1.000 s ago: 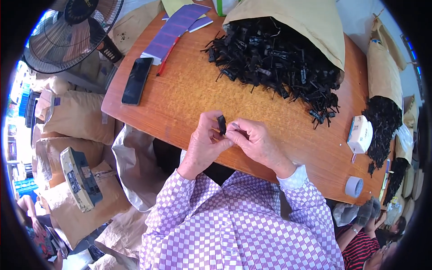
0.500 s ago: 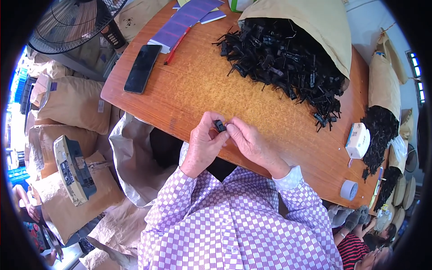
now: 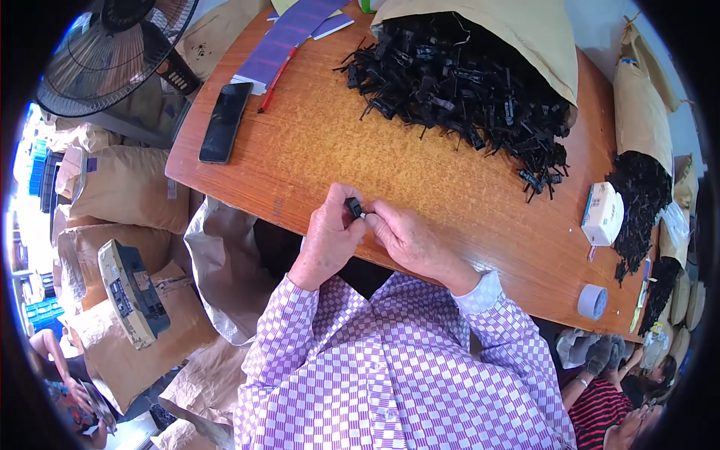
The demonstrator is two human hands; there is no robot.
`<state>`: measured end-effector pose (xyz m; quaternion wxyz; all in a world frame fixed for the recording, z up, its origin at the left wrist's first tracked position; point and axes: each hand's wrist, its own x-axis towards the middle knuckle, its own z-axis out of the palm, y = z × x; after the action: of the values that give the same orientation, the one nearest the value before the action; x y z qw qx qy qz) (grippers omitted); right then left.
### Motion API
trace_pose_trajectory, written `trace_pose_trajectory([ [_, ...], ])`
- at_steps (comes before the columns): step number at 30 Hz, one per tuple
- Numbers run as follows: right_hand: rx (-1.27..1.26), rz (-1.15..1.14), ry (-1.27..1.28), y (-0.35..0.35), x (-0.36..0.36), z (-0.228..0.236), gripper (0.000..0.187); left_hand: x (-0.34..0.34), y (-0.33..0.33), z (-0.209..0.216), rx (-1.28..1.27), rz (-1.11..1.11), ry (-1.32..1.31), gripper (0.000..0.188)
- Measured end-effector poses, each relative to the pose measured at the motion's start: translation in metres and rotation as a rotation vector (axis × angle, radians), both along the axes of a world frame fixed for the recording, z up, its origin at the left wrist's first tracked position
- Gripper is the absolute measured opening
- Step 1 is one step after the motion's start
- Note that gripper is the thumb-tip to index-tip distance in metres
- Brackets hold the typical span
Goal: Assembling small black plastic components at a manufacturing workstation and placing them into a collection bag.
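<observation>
A small black plastic part (image 3: 353,206) is pinched between the thumb and forefinger of my left hand (image 3: 328,234), over the table's near edge. My right hand (image 3: 411,238) is closed, thumb against fingers, its tips right at the part's lower right end. A tiny pale spot shows at those fingertips; what they grip is too small to make out. Beyond my hands, a heap of similar black plastic parts (image 3: 465,94) spills out of a brown paper sack (image 3: 517,30) lying on the wooden table (image 3: 300,150).
A phone (image 3: 226,122), a red pen (image 3: 277,79) and purple printed sheets (image 3: 289,37) lie at the table's left. On the right are a white box (image 3: 602,214) and a tape roll (image 3: 592,301). An open white sack (image 3: 221,262) stands below the left edge. Other people sit nearby.
The view has shifted a little. My left hand still holds the black part, now turned slightly, and the right fingertips have moved lower along it.
</observation>
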<state>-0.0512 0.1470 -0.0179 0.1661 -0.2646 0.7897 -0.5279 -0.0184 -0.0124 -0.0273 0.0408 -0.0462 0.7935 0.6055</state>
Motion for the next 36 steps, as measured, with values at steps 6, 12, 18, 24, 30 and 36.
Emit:
trace_pose_trajectory([
  [6,-0.082,-0.087,-0.054,0.008,0.003,-0.011,0.02,0.001,0.019,0.014,-0.304,-0.037,0.123,0.028],
  [12,-0.068,-0.165,-0.063,0.008,0.004,-0.016,0.019,0.0,0.03,0.01,-0.449,0.014,0.266,0.032],
  [18,-0.285,-0.199,0.007,0.01,-0.004,-0.017,0.02,0.001,0.031,0.007,-0.029,0.121,0.159,0.031],
  [24,-0.453,-0.146,-0.518,0.014,-0.01,-0.013,0.017,0.003,0.014,0.025,0.736,0.137,-0.124,0.04],
  [30,-0.541,-0.056,-0.622,0.013,-0.013,-0.021,0.021,0.009,0.002,0.017,0.779,0.07,-0.237,0.039],
  [36,-0.569,0.146,-0.878,0.012,-0.019,-0.016,0.028,0.015,-0.007,0.023,0.948,-0.177,-0.293,0.038],
])
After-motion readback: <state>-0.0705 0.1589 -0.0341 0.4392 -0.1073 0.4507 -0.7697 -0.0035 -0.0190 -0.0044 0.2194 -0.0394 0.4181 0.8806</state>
